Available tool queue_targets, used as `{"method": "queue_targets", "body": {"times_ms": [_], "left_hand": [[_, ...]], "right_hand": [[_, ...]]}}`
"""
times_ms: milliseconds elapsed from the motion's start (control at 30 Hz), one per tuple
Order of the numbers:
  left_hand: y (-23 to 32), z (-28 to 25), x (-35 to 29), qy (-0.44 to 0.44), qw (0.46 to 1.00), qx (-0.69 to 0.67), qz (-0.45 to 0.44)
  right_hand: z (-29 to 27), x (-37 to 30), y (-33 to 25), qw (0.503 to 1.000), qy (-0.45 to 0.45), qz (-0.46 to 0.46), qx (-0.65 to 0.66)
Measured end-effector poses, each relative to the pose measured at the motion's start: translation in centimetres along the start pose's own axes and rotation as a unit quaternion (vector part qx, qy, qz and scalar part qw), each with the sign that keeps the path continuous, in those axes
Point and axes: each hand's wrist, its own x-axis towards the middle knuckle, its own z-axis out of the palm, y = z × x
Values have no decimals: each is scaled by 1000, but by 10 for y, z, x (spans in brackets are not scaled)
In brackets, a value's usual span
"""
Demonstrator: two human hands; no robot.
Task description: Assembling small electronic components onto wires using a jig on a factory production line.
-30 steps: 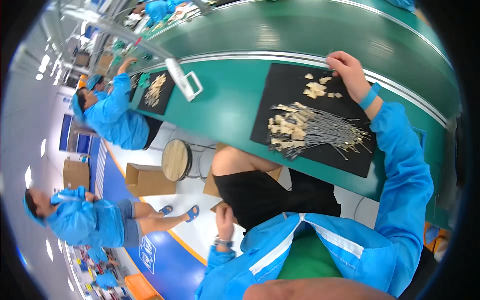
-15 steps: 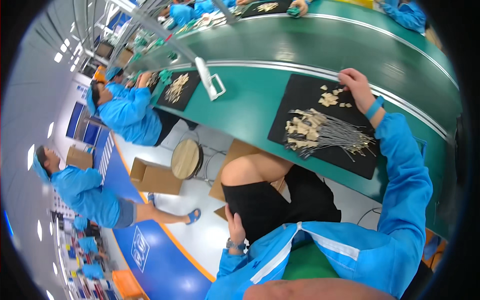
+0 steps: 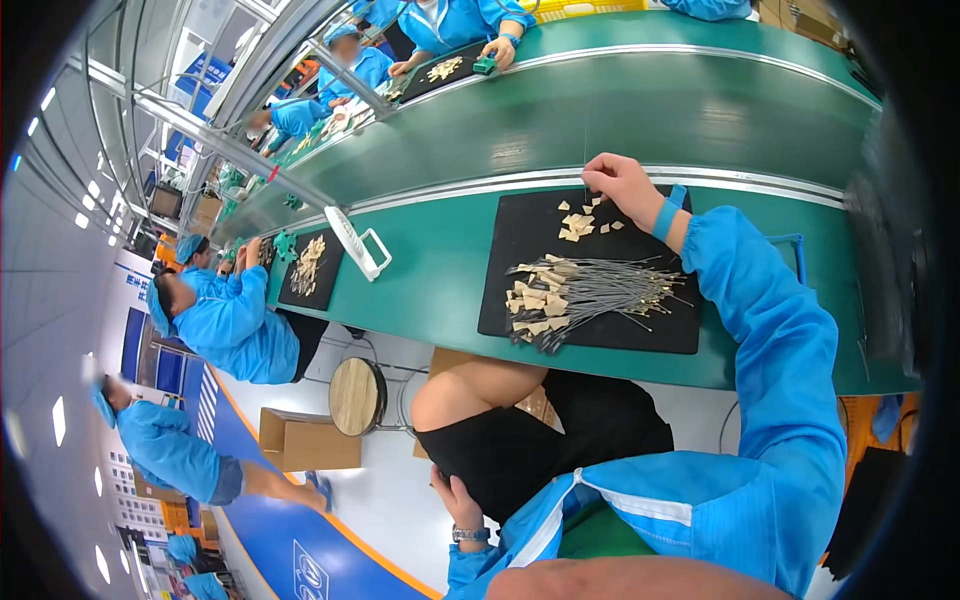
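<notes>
My right hand (image 3: 628,188) is over the far edge of a black mat (image 3: 497,310), just beyond a few loose tan pieces (image 3: 577,228). Its thumb and fingers are pinched together. What they hold is too small to make out; a faint thin line shows above the fingertips. Nearer to me on the mat lies a bundle of thin grey cables (image 3: 620,285), with tan tabs at their left ends and small brass-coloured tips at the right. My left hand (image 3: 460,502) rests on the black cloth over my thigh, fingers extended and holding nothing.
The mat lies on a green bench (image 3: 430,235) with a metal rail along its far side. A white handled frame (image 3: 358,245) stands to the left. Co-workers in blue sit farther left and across. A round stool (image 3: 357,396) and cardboard box (image 3: 310,440) stand below.
The view has turned, so the bench and mat appear farther left. My right hand stays pinched by the mat's far edge; my left hand still rests on my thigh.
</notes>
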Motion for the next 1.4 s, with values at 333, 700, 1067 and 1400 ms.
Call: {"method": "queue_targets", "body": {"times_ms": [333, 700, 1067, 1400], "left_hand": [[28, 2, 65, 8, 999, 25, 37], [130, 75, 169, -76, 973, 33, 215], [201, 264, 304, -289, 875, 186, 341], [182, 340, 361, -253, 878, 151, 377]], "right_hand": [[-3, 0, -3, 999, 20, -38, -17], [-20, 10, -20, 998, 48, -9, 37], [-75, 42, 19, 974, 183, -68, -114], [-69, 35, 21, 972, 197, -49, -120]]}}
